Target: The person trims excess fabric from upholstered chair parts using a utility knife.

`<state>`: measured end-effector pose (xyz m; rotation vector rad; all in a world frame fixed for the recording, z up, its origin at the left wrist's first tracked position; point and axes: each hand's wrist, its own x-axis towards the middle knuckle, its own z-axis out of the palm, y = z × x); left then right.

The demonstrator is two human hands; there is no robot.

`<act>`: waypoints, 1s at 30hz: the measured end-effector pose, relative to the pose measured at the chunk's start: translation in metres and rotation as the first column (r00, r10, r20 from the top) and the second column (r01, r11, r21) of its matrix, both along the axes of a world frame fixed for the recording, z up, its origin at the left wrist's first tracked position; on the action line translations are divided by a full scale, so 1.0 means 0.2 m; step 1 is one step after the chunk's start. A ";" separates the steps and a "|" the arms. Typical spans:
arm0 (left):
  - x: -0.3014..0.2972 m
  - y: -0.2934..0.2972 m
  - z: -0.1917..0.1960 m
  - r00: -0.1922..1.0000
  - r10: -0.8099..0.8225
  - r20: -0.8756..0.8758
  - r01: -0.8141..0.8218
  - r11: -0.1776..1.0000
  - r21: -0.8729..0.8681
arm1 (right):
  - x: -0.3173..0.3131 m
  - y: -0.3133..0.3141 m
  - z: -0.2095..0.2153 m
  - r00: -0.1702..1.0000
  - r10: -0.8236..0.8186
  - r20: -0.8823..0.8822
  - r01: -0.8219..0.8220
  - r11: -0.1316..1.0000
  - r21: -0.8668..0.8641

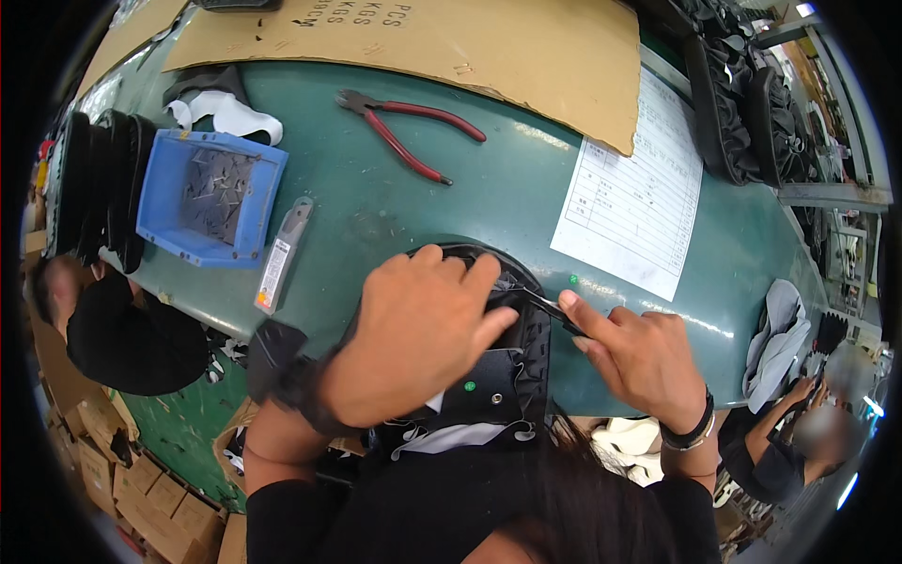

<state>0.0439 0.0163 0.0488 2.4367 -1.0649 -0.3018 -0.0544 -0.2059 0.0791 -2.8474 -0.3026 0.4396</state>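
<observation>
The black fabric piece is lying at the near edge of the green counter, right in front of me, and I am pressing my left hand down over its upper part, fingers curled against it. My right hand is pinching a thin dark tool whose tip is touching the piece's top edge. Farther back I am seeing red-handled pliers, a blue bin of small metal parts, a utility knife just beside the bin, a printed paper sheet and a cardboard sheet.
</observation>
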 end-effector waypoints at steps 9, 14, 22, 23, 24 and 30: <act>0.19 -0.07 -0.05 0.857 -0.007 -0.516 -0.503 0.213 -0.838 | -0.37 0.10 -0.07 0.961 -0.262 -0.082 0.275 0.933 0.234; 0.05 -0.05 0.01 0.951 -0.149 -0.271 0.086 0.969 -0.233 | -0.35 0.06 -0.05 0.968 -0.238 -0.076 0.245 0.963 0.112; 0.02 -0.08 -0.12 0.979 -0.080 -0.190 -0.064 0.757 -0.650 | -0.44 0.03 -0.11 0.979 -0.199 -0.039 0.203 0.961 0.186; 0.03 -0.04 -0.12 0.959 -0.140 -0.247 -0.114 0.607 -0.787 | -0.52 0.03 -0.11 0.976 -0.217 0.014 0.208 0.951 0.227; 0.00 -0.05 -0.13 0.851 -0.211 -0.481 -0.428 0.253 -0.868 | -0.57 0.03 -0.10 0.976 -0.219 0.014 0.210 0.950 0.230; -0.15 -0.11 0.00 0.960 -0.267 -0.084 0.250 0.954 -0.167 | -0.43 -0.04 -0.01 0.989 -0.142 -0.040 0.143 0.989 0.029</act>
